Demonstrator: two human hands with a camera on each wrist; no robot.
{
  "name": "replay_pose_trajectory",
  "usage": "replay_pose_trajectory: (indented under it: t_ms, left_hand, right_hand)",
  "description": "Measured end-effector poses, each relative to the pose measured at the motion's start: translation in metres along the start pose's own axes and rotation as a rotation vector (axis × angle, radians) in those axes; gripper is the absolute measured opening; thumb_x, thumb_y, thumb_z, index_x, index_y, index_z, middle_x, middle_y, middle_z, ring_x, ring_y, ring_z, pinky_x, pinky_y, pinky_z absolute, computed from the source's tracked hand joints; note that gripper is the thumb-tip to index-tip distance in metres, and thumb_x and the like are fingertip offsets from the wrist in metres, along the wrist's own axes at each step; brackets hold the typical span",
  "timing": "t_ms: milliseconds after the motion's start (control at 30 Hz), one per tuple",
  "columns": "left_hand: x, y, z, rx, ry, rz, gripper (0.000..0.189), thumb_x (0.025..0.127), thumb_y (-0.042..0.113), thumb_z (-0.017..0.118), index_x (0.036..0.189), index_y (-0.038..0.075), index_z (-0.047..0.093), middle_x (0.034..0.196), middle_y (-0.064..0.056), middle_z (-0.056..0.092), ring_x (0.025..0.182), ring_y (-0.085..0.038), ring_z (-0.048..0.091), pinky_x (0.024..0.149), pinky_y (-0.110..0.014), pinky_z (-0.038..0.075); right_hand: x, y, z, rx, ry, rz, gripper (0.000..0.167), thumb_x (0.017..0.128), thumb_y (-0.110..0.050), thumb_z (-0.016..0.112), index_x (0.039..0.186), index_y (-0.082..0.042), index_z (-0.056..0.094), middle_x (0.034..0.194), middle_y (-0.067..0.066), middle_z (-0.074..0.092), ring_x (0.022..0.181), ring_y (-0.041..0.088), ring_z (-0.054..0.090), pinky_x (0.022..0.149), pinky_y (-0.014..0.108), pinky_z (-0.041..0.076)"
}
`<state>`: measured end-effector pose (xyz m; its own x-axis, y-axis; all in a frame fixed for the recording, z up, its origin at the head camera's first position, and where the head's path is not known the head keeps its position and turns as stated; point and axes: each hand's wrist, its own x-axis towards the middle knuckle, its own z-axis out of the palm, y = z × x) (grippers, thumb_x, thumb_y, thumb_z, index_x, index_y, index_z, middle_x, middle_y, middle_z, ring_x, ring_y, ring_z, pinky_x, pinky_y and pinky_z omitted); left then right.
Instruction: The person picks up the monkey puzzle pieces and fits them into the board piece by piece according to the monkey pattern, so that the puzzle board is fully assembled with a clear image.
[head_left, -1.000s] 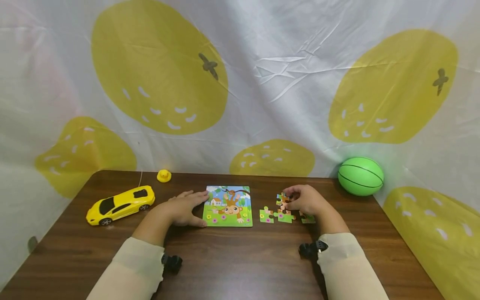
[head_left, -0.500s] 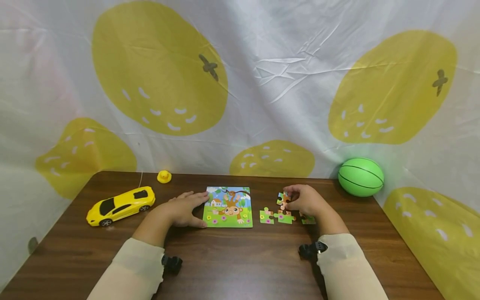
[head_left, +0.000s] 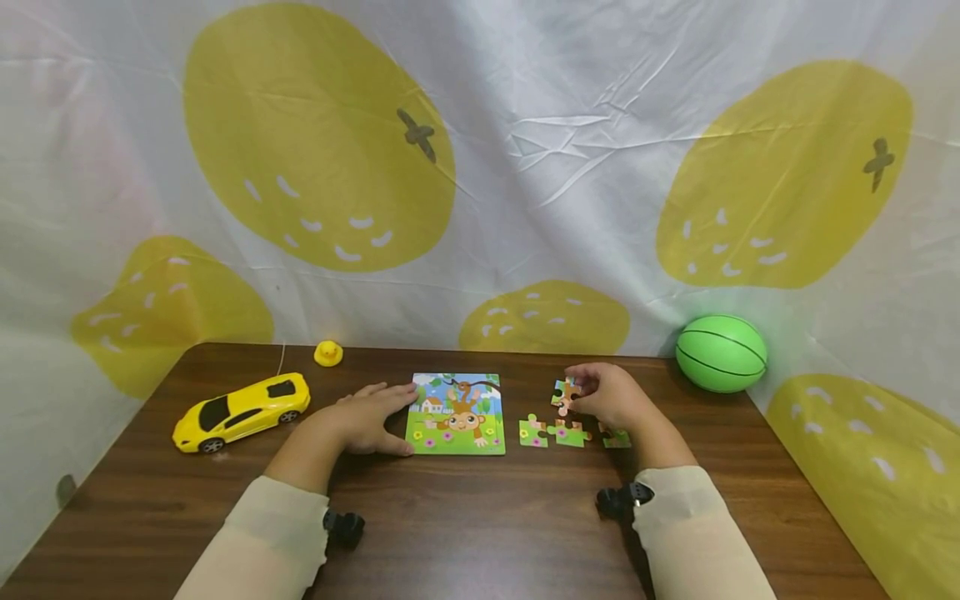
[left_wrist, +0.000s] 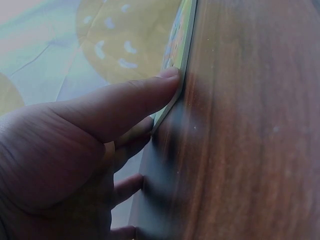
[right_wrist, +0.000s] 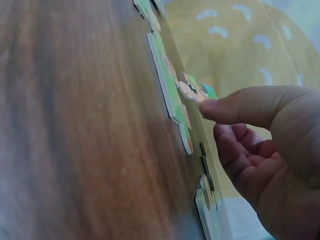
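A square picture board (head_left: pixel 453 414) with an upside-down monkey lies flat near the middle of the table. My left hand (head_left: pixel 371 417) rests beside it with fingers spread, and in the left wrist view the thumb (left_wrist: pixel 145 97) touches its edge. To the right, my right hand (head_left: pixel 613 398) pinches a jigsaw piece (head_left: pixel 564 397) showing part of the monkey's face. The right wrist view shows that piece (right_wrist: pixel 192 92) between thumb and fingers, standing off from a green-edged jigsaw piece (right_wrist: pixel 164 80) on the table. A flowered corner piece (head_left: pixel 532 433) lies left of it; another jigsaw piece (head_left: pixel 617 439) lies near the wrist.
On the left stands a yellow toy car (head_left: pixel 242 412), with a small yellow duck (head_left: pixel 327 353) behind it. A green ball (head_left: pixel 722 353) sits at the back right corner. A white lemon-print cloth (head_left: pixel 525 208) hangs right behind the wooden table (head_left: pixel 480 525).
My right hand has shifted slightly back, taking the pinched jigsaw piece with it, so a gap now shows before the green-edged piece. The left hand and board stay put.
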<state>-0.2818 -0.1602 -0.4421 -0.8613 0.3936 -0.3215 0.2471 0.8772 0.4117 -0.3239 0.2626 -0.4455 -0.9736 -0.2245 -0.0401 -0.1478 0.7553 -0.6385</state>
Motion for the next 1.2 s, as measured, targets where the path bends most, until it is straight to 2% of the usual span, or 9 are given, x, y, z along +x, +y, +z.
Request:
replay_pose_trajectory:
  t_ms: [200,400,567,733,867,1000,1200]
  left_hand:
    - [0.001,0.001,0.0,0.003,-0.002,-0.001,0.097,0.091,0.057,0.081,0.17,0.027,0.034,0.18,0.002,0.026,0.168,-0.041,0.015,0.126,-0.082,0.013]
    - [0.001,0.002,-0.001,-0.003,-0.004,0.0,0.097,0.09,0.056,0.082,0.17,0.027,0.034,0.18,0.003,0.026,0.168,-0.041,0.015,0.126,-0.082,0.013]
    - [0.001,0.002,-0.001,-0.004,-0.003,0.0,0.097,0.091,0.055,0.082,0.17,0.027,0.034,0.18,0.002,0.026,0.168,-0.041,0.015,0.126,-0.082,0.013]
    - [0.0,0.002,0.0,0.001,0.002,0.0,0.097,0.091,0.055,0.082,0.17,0.026,0.034,0.18,0.002,0.027,0.168,-0.041,0.015,0.126,-0.082,0.014]
    - [0.0,0.003,-0.001,-0.002,0.002,0.001,0.097,0.091,0.054,0.082,0.17,0.026,0.034,0.18,0.001,0.027,0.168,-0.042,0.015,0.125,-0.082,0.013]
    - [-0.001,0.002,-0.001,-0.002,-0.001,0.002,0.097,0.091,0.054,0.082,0.17,0.026,0.034,0.18,0.0,0.027,0.168,-0.042,0.016,0.126,-0.082,0.013]
    - [-0.001,0.001,-0.001,-0.003,-0.006,-0.001,0.097,0.09,0.055,0.082,0.17,0.025,0.034,0.18,0.0,0.027,0.167,-0.043,0.016,0.125,-0.082,0.014]
  right_hand:
    - [0.001,0.0,0.0,-0.014,0.075,-0.048,0.04,0.1,-0.012,0.073,0.139,-0.006,0.069,0.114,0.013,0.074,0.106,0.026,0.069,0.09,0.038,0.057]
    - [0.001,-0.012,0.002,0.043,0.072,-0.092,0.038,0.103,-0.016,0.071,0.139,-0.008,0.07,0.105,0.008,0.075,0.094,0.02,0.069,0.08,0.033,0.056]
    - [0.001,-0.038,0.012,0.168,0.012,-0.128,0.039,0.104,-0.015,0.07,0.142,-0.007,0.068,0.103,0.01,0.074,0.085,0.021,0.069,0.074,0.035,0.058]
    - [0.002,-0.063,0.027,0.257,-0.055,-0.116,0.039,0.103,-0.016,0.071,0.142,-0.009,0.067,0.106,0.01,0.075,0.084,0.023,0.073,0.071,0.038,0.061]
    - [0.008,-0.076,0.041,0.268,-0.091,-0.105,0.037,0.103,-0.018,0.072,0.14,-0.014,0.069,0.106,0.007,0.075,0.084,0.024,0.074,0.069,0.037,0.061]
    - [0.017,-0.085,0.055,0.267,-0.131,-0.129,0.037,0.104,-0.019,0.071,0.141,-0.016,0.07,0.105,0.005,0.076,0.088,0.025,0.075,0.074,0.038,0.063]
    - [0.031,-0.096,0.074,0.29,-0.19,-0.165,0.036,0.103,-0.016,0.072,0.139,-0.011,0.071,0.102,0.006,0.075,0.083,0.024,0.073,0.068,0.035,0.06]
